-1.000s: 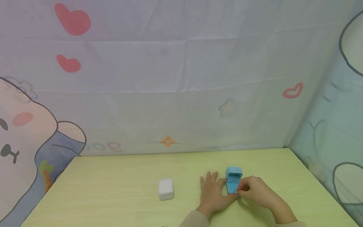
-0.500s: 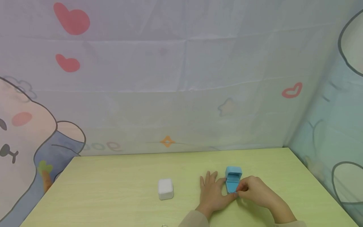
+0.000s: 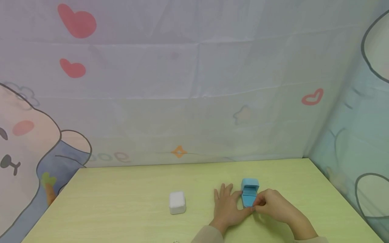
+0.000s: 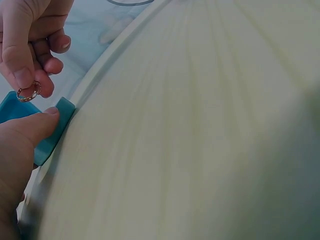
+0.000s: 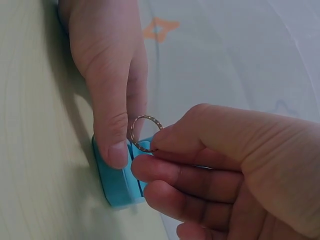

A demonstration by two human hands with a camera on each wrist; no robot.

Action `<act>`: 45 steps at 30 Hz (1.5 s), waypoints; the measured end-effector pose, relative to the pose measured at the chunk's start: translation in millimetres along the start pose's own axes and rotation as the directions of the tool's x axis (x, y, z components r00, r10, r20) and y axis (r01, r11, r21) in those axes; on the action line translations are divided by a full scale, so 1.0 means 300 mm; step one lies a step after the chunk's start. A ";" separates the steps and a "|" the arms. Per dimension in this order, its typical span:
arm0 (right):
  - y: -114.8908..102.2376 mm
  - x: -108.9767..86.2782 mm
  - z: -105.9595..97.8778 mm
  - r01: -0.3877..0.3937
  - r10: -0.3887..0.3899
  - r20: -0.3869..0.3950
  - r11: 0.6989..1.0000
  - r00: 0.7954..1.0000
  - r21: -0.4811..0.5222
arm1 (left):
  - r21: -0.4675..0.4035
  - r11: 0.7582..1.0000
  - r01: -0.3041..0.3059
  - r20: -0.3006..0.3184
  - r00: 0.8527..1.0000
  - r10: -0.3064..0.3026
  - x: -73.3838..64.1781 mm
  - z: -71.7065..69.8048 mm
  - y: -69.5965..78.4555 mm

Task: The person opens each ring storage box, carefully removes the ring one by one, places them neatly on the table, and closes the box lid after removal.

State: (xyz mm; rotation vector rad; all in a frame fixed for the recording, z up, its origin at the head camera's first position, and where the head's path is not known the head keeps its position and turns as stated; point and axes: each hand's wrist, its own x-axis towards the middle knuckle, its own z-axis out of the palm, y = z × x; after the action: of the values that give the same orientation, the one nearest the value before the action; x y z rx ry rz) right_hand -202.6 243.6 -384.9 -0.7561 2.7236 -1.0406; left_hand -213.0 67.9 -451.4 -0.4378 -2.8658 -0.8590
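Observation:
A blue ring box (image 3: 248,200) stands with its lid raised on the table. My left hand (image 3: 228,209) holds it, thumb (image 4: 42,122) against the front and index finger at the side; the other fingers are spread. Between thumb and index finger, my right hand (image 3: 275,206) pinches a gold-coloured ring (image 5: 132,131) with a beaded or stone-set band. In the right wrist view the ring is upright above the box's base, close to the left thumb. The head view hides the ring behind the fingers.
To the left of my hands a closed white box (image 3: 177,202) sits on the pale yellow table (image 3: 121,202). A small ring-like loop (image 3: 176,241) shows at the bottom edge of the head view. Behind the table hangs a printed cloth (image 3: 152,118).
The ring, partly visible over the box in the oldest head view, is now hidden by the fingers. Both hands and the box stay almost in place.

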 end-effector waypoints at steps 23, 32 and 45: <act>-0.013 -0.001 0.000 -0.028 0.027 0.039 0.999 0.999 0.017 | -0.012 1.000 0.001 -0.002 1.000 -0.001 -0.003 -0.003 -0.004; -0.014 -0.008 0.002 -0.035 0.033 0.055 0.999 0.998 0.023 | -0.029 1.000 0.003 0.000 1.000 -0.003 -0.003 0.000 -0.006; -0.023 -0.009 0.004 -0.055 0.053 0.075 0.998 0.996 0.017 | -0.027 1.000 0.002 -0.002 1.000 -0.002 -0.004 0.000 -0.006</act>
State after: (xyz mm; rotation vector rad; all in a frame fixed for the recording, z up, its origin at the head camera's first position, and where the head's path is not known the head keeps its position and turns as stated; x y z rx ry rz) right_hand -197.2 239.7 -381.4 -0.6999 2.6521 -1.0048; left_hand -212.5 66.2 -452.6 -0.4372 -2.8562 -0.8981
